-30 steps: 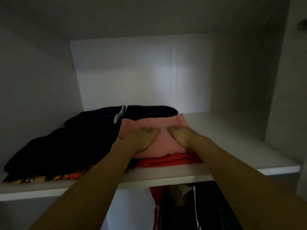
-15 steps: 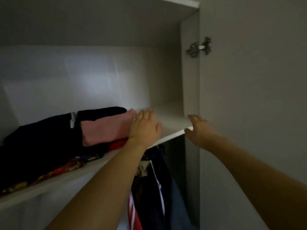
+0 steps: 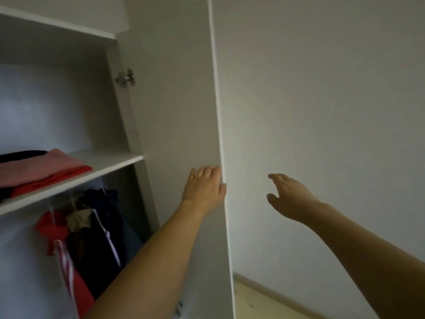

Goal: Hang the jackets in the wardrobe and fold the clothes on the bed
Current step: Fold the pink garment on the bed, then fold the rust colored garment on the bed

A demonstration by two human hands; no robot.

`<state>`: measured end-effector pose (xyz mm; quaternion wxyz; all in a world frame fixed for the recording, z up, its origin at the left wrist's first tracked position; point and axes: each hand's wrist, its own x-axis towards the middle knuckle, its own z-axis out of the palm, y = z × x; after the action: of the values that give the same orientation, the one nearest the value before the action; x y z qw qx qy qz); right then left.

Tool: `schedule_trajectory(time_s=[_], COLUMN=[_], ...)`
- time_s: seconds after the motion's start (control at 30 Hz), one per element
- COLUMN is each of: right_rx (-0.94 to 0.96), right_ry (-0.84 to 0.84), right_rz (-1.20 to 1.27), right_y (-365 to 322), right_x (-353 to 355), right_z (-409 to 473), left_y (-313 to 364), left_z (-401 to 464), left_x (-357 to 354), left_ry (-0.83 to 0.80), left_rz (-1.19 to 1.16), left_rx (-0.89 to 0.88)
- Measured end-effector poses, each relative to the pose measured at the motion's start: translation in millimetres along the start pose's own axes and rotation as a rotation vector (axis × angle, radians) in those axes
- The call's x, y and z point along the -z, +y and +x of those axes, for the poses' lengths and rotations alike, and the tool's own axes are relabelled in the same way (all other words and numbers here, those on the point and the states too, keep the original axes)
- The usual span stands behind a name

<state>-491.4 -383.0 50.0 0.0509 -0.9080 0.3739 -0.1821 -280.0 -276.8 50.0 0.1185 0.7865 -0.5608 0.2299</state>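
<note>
The left hand (image 3: 203, 185) lay flat on the inner face of the open wardrobe door (image 3: 184, 111), at its free edge, fingers straight and the thumb hooked round the edge; it pressed the panel and gripped nothing. The right hand (image 3: 285, 194) hung in the air on the far side of the door, fingers spread and relaxed, empty, apart from the door and the wall (image 3: 322, 111).

On the shelf (image 3: 110, 162) sat a folded pile: a pink piece (image 3: 34, 166) on top, a red piece (image 3: 57, 178) under it, and something dark (image 3: 20, 154) behind them (too dim to name). Below the shelf, jackets (image 3: 87, 236) hung in a row: one red with white stripes, one dark with a white line, and a tan collar between them.

Judging by this, the task looked near its end. Jackets were hung, folded clothes were stacked in the wardrobe, and neither hand carried a garment. The bed was out of view, so whether anything remained to fold there could not be told. The hand on the door suggested that closing the wardrobe was the step in hand
</note>
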Motion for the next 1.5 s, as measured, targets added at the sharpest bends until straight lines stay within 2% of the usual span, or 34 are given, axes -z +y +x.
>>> schedule_trajectory(time_s=[0.3,0.43,0.6,0.73,0.93,1.0,1.13,1.27,1.37,1.5], right_rx=[-0.279,-0.37,-0.521,-0.604,-0.71,-0.754,-0.824,-0.855,-0.876,-0.862], right_ry=[-0.02,-0.007,-0.001,-0.068,-0.161,-0.165,-0.185,-0.229,-0.299,-0.463], right_rz=[-0.022,-0.016,0.003,0.009,0.045,0.063,0.099,0.113,0.123,0.203], right_y=[188,257,362,448,565,600,668,750,827,928], right_x=[51,70,98,118,148,152,151,152,142,106], right_z=[-162,-237,-359,-463,-574,-596,-641,-690,-729,-773], left_y=[261,366,504,624,768,799,860,951,1028,1104], left_z=[-22,-40,-92,-139,-216,-225,-236,-259,-282,-316], left_x=[-25,-28,-33,-31,-39,-51,-85,-105,-125,-167], left_ry=[-0.147,-0.184,-0.244,-0.265,-0.429,-0.486,-0.637,-0.761,-0.838,-0.948], left_rz=[-0.161,-0.264,-0.334,-0.376,-0.325,-0.338,-0.383,-0.482,-0.496,-0.528], left_rx=[-0.283,-0.313,-0.38,-0.395,-0.52,-0.495,-0.334,-0.258,-0.268,-0.162])
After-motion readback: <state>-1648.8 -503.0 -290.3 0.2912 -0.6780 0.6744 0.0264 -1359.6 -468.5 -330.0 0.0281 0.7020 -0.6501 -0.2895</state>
